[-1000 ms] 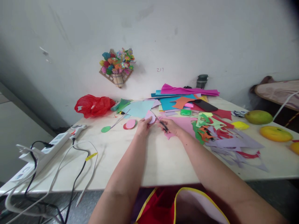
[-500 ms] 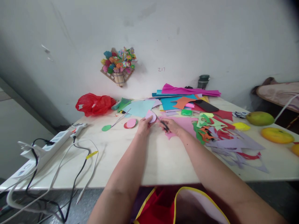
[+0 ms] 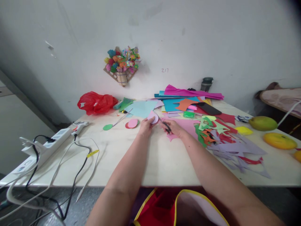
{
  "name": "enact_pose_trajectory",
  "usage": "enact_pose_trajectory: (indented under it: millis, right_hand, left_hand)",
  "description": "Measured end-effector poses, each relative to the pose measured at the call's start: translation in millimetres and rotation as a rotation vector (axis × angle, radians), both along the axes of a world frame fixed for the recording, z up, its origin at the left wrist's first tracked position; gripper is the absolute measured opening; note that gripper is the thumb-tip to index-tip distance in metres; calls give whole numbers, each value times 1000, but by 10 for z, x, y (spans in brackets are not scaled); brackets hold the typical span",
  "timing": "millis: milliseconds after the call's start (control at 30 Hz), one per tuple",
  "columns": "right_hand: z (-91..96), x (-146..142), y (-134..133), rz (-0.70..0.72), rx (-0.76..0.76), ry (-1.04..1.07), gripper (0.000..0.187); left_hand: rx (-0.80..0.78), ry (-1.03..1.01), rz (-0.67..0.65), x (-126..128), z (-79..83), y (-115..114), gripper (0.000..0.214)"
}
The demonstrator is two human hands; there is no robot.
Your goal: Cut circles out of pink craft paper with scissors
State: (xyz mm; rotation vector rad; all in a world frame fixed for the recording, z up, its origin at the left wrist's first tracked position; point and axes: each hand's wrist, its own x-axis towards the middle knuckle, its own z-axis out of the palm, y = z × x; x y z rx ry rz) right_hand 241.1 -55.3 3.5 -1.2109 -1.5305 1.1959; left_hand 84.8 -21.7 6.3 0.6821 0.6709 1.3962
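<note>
Near the middle of the table, my left hand pinches a piece of lilac and pink paper with a rounded edge. My right hand is closed around the dark handles of a pair of scissors. The blades point up and left, beside the paper's right edge; whether they touch it I cannot tell. Under and right of my right hand lies a pink sheet. Left of my left hand are a pink oval over a red one and a green oval by thin wires.
Colourful paper scraps and mangoes lie on the right. Behind are paper sheets, a black phone and a red plastic bag. A white power strip with cables occupies the left.
The view has shifted slightly, so the scene sits a little further right. The paper in my left hand appears slightly turned, with the scissors still beside it.
</note>
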Motion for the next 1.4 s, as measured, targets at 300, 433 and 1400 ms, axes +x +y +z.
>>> enact_pose_trajectory:
  millis: [300,433,1400]
  right_hand:
    - [-24,2,16,4,-4,35,17]
    - [2,-12,-13,12,6,65,16]
    - [108,-83,-95,-6,-56,104,17]
  left_hand:
    - [-16,-12,15,13,-14,17,13]
    - [-14,-35,14,16,-16,22,16]
    - [24,-19,3,-16,-74,76,9]
